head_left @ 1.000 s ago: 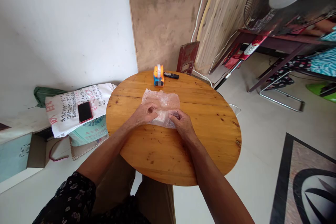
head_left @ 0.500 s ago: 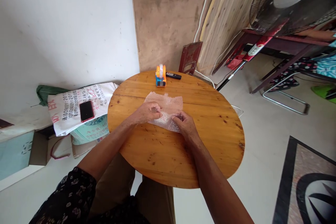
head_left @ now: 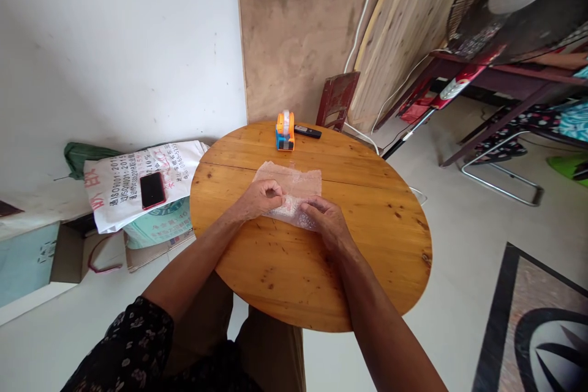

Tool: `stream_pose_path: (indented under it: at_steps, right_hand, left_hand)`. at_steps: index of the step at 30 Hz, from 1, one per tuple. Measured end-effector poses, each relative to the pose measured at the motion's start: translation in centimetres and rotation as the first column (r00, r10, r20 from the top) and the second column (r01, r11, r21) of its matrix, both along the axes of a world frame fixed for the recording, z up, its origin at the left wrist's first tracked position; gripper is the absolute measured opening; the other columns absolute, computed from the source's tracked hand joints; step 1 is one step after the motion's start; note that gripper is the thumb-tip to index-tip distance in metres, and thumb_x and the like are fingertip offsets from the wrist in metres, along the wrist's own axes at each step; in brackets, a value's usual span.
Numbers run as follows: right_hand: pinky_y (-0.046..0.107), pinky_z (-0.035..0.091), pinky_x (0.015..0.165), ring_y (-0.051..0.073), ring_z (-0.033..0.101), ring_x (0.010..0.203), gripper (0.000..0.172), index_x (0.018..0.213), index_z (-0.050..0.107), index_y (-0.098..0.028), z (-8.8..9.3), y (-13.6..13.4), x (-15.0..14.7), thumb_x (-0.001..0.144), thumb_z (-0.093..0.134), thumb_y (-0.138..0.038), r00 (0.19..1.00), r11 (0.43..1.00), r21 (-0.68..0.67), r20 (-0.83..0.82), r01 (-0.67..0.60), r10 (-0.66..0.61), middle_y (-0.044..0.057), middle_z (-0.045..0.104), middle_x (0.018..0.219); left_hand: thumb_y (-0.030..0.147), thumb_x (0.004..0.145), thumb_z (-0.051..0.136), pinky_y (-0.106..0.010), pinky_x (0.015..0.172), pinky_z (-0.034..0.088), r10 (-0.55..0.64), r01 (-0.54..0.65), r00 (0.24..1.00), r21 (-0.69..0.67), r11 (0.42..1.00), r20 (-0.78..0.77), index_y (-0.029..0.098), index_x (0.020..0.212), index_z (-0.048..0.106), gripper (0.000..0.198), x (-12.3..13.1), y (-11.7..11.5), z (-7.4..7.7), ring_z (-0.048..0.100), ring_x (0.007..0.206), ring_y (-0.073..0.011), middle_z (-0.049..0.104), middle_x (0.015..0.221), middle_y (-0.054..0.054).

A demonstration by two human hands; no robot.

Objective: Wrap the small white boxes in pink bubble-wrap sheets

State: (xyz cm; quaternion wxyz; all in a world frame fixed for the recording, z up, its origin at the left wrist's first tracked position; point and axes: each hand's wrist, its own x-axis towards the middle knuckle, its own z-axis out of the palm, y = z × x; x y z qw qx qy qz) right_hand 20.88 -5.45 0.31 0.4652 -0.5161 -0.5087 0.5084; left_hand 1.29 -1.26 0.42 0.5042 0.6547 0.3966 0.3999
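A sheet of clear bubble wrap lies on the round wooden table, its near part folded over on itself. Something pale shows through the folded part, too unclear to name. My left hand is closed at the left end of the fold, thumb and forefinger pinching the wrap. At the right end, my right hand grips the fold between thumb and fingers. Beyond the wrap stands an orange and blue tape dispenser with a roll of clear tape.
Behind the dispenser lies a black remote-like object. A red-framed phone rests on white printed sacks at the left. A dark red chair stands behind the table, and a large fan at the right. Another person's patterned clothing shows at far right.
The right hand's fingers have straightened slightly and lie flatter along the fold. The left hand keeps nearly the same place. The whole view has shifted a little.
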Motion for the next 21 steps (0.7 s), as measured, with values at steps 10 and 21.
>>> stream_pose_path:
  at_steps: [10, 21]
  right_hand:
    - [0.028, 0.043, 0.055, 0.015, 0.052, 0.058, 0.031, 0.072, 0.062, -0.022, -0.83, 0.28, 0.11, 0.071, 0.069, -0.052, 0.999, 1.000, 0.013, 0.047, -0.015, 0.014, 0.000, 0.062, 0.067]
    - [0.026, 0.033, 0.052, 0.012, 0.042, 0.053, 0.036, 0.062, 0.050, -0.022, -0.77, 0.30, 0.15, 0.072, 0.069, -0.051, 0.974, 0.989, 0.099, 0.187, 0.111, -0.128, -0.004, 0.050, 0.057]
  left_hand:
    - [0.030, 0.070, 0.066, -0.021, 0.056, 0.037, 0.000, 0.000, 1.000, 0.021, 1.000, -0.003, 0.015, 0.068, 0.056, 0.018, -0.36, 0.18, 0.00, 0.051, 0.062, -0.0084, 0.064, 0.077, -0.001]
    - [0.027, 0.069, 0.062, -0.019, 0.051, 0.033, -0.030, 0.030, 0.999, -0.007, 1.000, -0.024, 0.015, 0.069, 0.058, 0.013, -0.39, 0.17, -0.11, 0.048, 0.056, -0.0077, 0.065, 0.072, -0.001]
